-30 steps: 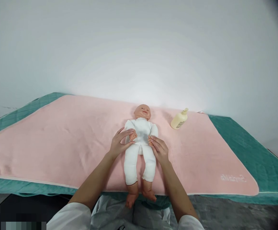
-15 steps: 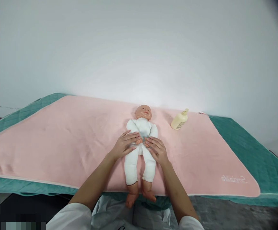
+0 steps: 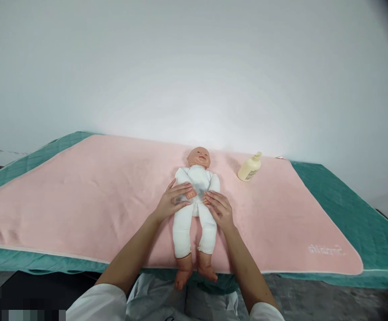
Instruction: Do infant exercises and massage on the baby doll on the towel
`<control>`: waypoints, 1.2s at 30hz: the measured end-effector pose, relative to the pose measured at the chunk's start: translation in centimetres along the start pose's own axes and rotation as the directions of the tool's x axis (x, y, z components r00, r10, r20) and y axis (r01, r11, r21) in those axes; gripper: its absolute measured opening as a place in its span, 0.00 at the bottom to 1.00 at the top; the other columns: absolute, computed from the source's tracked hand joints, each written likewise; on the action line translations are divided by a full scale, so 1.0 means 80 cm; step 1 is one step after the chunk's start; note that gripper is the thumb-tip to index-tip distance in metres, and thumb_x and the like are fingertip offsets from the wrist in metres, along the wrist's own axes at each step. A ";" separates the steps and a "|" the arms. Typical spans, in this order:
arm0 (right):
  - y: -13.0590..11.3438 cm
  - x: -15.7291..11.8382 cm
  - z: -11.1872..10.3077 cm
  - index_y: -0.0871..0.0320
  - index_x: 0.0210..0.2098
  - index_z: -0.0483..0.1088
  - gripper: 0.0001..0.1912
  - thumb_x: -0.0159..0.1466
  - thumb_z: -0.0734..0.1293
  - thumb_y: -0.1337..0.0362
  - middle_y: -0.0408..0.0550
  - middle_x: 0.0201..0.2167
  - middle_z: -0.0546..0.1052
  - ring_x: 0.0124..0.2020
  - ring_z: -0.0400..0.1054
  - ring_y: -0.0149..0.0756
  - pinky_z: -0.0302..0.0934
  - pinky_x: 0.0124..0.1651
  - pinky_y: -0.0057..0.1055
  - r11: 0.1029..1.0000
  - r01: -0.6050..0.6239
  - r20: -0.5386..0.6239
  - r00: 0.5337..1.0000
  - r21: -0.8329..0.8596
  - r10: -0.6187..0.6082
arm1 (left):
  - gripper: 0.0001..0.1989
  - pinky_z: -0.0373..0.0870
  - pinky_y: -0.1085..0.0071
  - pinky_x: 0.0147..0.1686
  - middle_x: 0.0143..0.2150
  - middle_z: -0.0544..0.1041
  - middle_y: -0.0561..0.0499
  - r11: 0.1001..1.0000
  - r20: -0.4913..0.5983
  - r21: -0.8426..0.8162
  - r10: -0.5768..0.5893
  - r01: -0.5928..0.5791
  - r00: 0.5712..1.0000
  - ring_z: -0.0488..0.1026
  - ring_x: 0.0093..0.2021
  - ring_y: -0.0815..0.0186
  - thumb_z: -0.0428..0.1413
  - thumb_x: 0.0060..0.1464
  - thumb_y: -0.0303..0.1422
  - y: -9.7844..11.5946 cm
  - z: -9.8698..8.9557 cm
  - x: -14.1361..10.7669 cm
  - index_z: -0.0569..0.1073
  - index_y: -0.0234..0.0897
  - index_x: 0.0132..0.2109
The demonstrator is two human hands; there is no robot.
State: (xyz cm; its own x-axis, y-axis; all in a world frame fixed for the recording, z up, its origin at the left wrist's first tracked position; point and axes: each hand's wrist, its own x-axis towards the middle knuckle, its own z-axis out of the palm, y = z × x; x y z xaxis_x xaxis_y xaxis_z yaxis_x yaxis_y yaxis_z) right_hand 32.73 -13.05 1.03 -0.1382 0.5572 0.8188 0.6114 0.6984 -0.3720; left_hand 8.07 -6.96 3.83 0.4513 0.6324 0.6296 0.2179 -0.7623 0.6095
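From where I stand, the doll (image 3: 196,208) lies on the pink mat (image 3: 274,223), overhanging its near edge. Left hand (image 3: 170,203) and right hand (image 3: 222,211), apart, each lightly clasp one doll arm: positioning, apparently, calling for gentleness next.

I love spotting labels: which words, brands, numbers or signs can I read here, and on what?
Pink mat, near-right corner: pale lettering, seemingly mirrored, too blurred to quote.
Yellow pump bottle: dark print, too small to read.
I can make out no other words or numbers.
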 end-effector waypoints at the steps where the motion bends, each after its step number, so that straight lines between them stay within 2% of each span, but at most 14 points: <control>1: 0.001 -0.001 0.000 0.49 0.54 0.73 0.18 0.65 0.67 0.65 0.48 0.51 0.79 0.55 0.72 0.42 0.69 0.56 0.47 1.000 -0.009 -0.034 0.999 0.011 0.010 | 0.20 0.46 0.47 0.69 0.55 0.77 0.46 1.000 -0.041 -0.002 -0.004 0.004 0.999 0.72 0.59 0.56 0.64 0.53 0.38 -0.001 0.000 0.000 0.76 0.47 0.54; 4: 0.002 -0.004 -0.002 0.49 0.54 0.73 0.18 0.65 0.68 0.65 0.49 0.51 0.79 0.53 0.73 0.41 0.70 0.54 0.45 0.996 -0.078 -0.134 0.988 0.040 0.082 | 0.17 0.50 0.47 0.68 0.53 0.79 0.47 1.000 -0.153 -0.018 -0.018 0.015 0.988 0.75 0.55 0.57 0.64 0.52 0.34 -0.001 0.002 0.000 0.77 0.47 0.51; 7: 0.003 -0.007 -0.003 0.50 0.53 0.73 0.17 0.65 0.68 0.63 0.50 0.50 0.79 0.52 0.74 0.41 0.71 0.53 0.44 0.981 -0.183 -0.187 0.963 0.067 0.192 | 0.17 0.51 0.47 0.68 0.50 0.80 0.48 0.995 -0.276 -0.078 -0.075 0.055 0.958 0.76 0.54 0.57 0.65 0.50 0.33 0.000 0.002 -0.001 0.78 0.46 0.49; 9: 0.002 -0.008 -0.002 0.51 0.52 0.74 0.15 0.65 0.68 0.62 0.50 0.50 0.79 0.52 0.73 0.41 0.70 0.55 0.44 0.964 -0.248 -0.219 0.940 0.094 0.263 | 0.17 0.51 0.49 0.68 0.49 0.81 0.49 0.982 -0.363 -0.157 -0.157 0.106 0.919 0.77 0.53 0.58 0.66 0.49 0.33 0.001 0.001 -0.001 0.79 0.45 0.48; 11: 0.000 -0.008 -0.002 0.53 0.51 0.75 0.15 0.65 0.67 0.61 0.51 0.49 0.79 0.52 0.73 0.42 0.68 0.56 0.45 0.932 -0.338 -0.267 0.893 0.134 0.362 | 0.17 0.54 0.51 0.67 0.49 0.81 0.48 0.945 -0.426 -0.283 -0.277 0.164 0.861 0.76 0.53 0.58 0.67 0.48 0.35 0.001 0.000 -0.001 0.80 0.43 0.47; 13: -0.001 -0.005 -0.003 0.56 0.51 0.74 0.16 0.65 0.66 0.58 0.53 0.50 0.78 0.53 0.73 0.42 0.67 0.57 0.46 0.866 -0.456 -0.340 0.797 0.203 0.499 | 0.17 0.61 0.52 0.64 0.50 0.81 0.46 0.877 -0.465 -0.436 -0.413 0.204 0.783 0.76 0.54 0.57 0.67 0.48 0.37 0.001 -0.003 0.001 0.80 0.41 0.47; 15: 0.001 0.000 -0.006 0.59 0.52 0.73 0.19 0.66 0.65 0.55 0.55 0.52 0.77 0.54 0.72 0.43 0.66 0.59 0.46 0.778 -0.548 -0.410 0.662 0.307 0.628 | 0.18 0.65 0.55 0.61 0.50 0.80 0.45 0.804 -0.506 -0.557 -0.526 0.206 0.684 0.75 0.54 0.57 0.66 0.49 0.39 0.000 -0.007 0.004 0.79 0.39 0.48; 17: 0.006 0.004 -0.010 0.60 0.53 0.71 0.22 0.65 0.65 0.53 0.56 0.54 0.76 0.56 0.71 0.43 0.64 0.60 0.46 0.704 -0.576 -0.461 0.534 0.415 0.708 | 0.18 0.66 0.57 0.61 0.51 0.79 0.44 0.754 -0.552 -0.637 -0.593 0.163 0.587 0.74 0.55 0.58 0.65 0.51 0.40 -0.004 -0.013 0.007 0.79 0.38 0.48; 19: 0.014 0.006 -0.015 0.61 0.54 0.70 0.24 0.65 0.65 0.52 0.56 0.55 0.75 0.57 0.70 0.44 0.63 0.62 0.46 0.655 -0.564 -0.485 0.443 0.503 0.754 | 0.16 0.65 0.59 0.61 0.53 0.78 0.44 0.702 -0.573 -0.707 -0.642 0.089 0.510 0.72 0.57 0.59 0.63 0.54 0.40 -0.010 -0.021 0.010 0.79 0.37 0.47; 22: 0.029 0.005 -0.020 0.63 0.54 0.70 0.26 0.63 0.67 0.51 0.57 0.57 0.73 0.58 0.69 0.45 0.64 0.61 0.45 0.592 -0.529 -0.482 0.346 0.609 0.805 | 0.12 0.65 0.63 0.61 0.56 0.75 0.47 0.563 -0.515 -0.826 -0.769 0.019 0.378 0.71 0.59 0.62 0.62 0.57 0.39 -0.021 -0.032 0.010 0.79 0.38 0.45; 25: 0.044 -0.001 -0.024 0.63 0.54 0.70 0.26 0.63 0.67 0.51 0.58 0.57 0.73 0.58 0.70 0.44 0.64 0.62 0.44 0.535 -0.504 -0.453 0.287 0.678 0.844 | 0.08 0.66 0.68 0.60 0.55 0.75 0.50 0.393 -0.385 -0.919 -0.893 -0.012 0.235 0.72 0.57 0.67 0.59 0.60 0.38 -0.031 -0.040 0.007 0.79 0.42 0.44; 28: 0.056 -0.006 -0.027 0.63 0.53 0.69 0.25 0.63 0.66 0.51 0.57 0.57 0.74 0.58 0.70 0.43 0.63 0.63 0.44 0.471 -0.490 -0.408 0.238 0.733 0.882 | 0.07 0.70 0.73 0.55 0.51 0.76 0.50 0.280 -0.290 -0.957 -0.943 -0.080 0.166 0.74 0.51 0.70 0.57 0.62 0.37 -0.037 -0.044 0.003 0.78 0.42 0.42; 33: 0.072 -0.013 -0.032 0.61 0.50 0.69 0.22 0.62 0.65 0.55 0.54 0.55 0.75 0.58 0.69 0.39 0.60 0.65 0.41 0.373 -0.473 -0.327 0.179 0.798 0.928 | 0.07 0.77 0.74 0.45 0.40 0.77 0.48 0.200 -0.207 -0.971 -0.978 -0.131 0.040 0.77 0.40 0.71 0.53 0.64 0.32 -0.043 -0.046 0.002 0.74 0.36 0.39; 36: 0.080 -0.016 -0.033 0.60 0.48 0.69 0.20 0.60 0.66 0.55 0.52 0.52 0.76 0.57 0.70 0.38 0.63 0.63 0.41 0.342 -0.480 -0.304 0.159 0.808 0.939 | 0.08 0.78 0.74 0.43 0.37 0.75 0.49 0.192 -0.196 -0.972 -0.980 -0.137 0.018 0.76 0.37 0.71 0.50 0.65 0.30 -0.042 -0.046 0.005 0.72 0.35 0.38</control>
State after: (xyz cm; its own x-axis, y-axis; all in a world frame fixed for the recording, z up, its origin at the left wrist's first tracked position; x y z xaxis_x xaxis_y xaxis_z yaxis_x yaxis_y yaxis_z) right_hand 38.85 -10.47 -1.22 0.7890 0.6083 -0.0867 -0.3538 0.3345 -0.8734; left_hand 4.36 -3.64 3.83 -0.3753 0.7858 -0.4916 -0.8609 -0.0990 0.4990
